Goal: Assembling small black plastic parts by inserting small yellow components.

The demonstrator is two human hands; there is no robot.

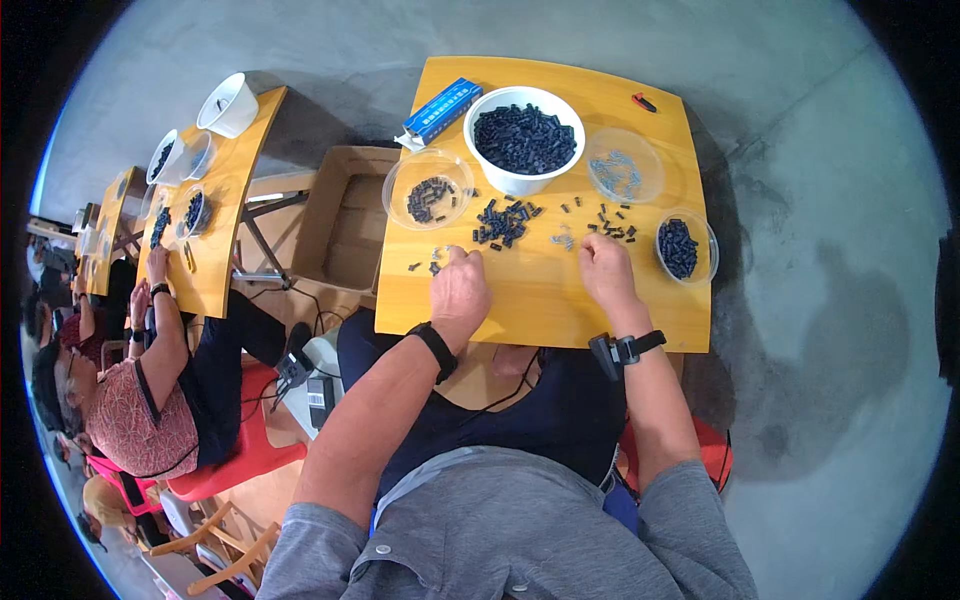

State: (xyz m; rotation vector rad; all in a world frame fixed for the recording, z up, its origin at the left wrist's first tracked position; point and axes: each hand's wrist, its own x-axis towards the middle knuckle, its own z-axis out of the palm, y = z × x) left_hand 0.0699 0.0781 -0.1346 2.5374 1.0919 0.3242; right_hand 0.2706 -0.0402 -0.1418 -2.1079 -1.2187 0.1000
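My left hand [461, 292] is closed over the yellow table [540, 310], its fingertips beside a few small black and silvery pieces [435, 267]. My right hand [607, 270] is closed too, fingers pinched just below a small cluster of silvery metal parts [563, 241]. What either hand holds is too small or hidden to make out. Between and beyond the hands lies a loose pile of short black plastic pieces [503, 224]. More black pieces [617, 229] are scattered beyond my right hand.
A white tub [482, 174] full of black pieces stands at the back, beside a blue box [440, 112]. Clear round dishes hold brown-black bits [430, 200], silvery parts [615, 172] and black pieces [679, 248]. A red-black tool [645, 102] lies far right. Left are a cardboard box [345, 225] and a co-worker [140, 420].
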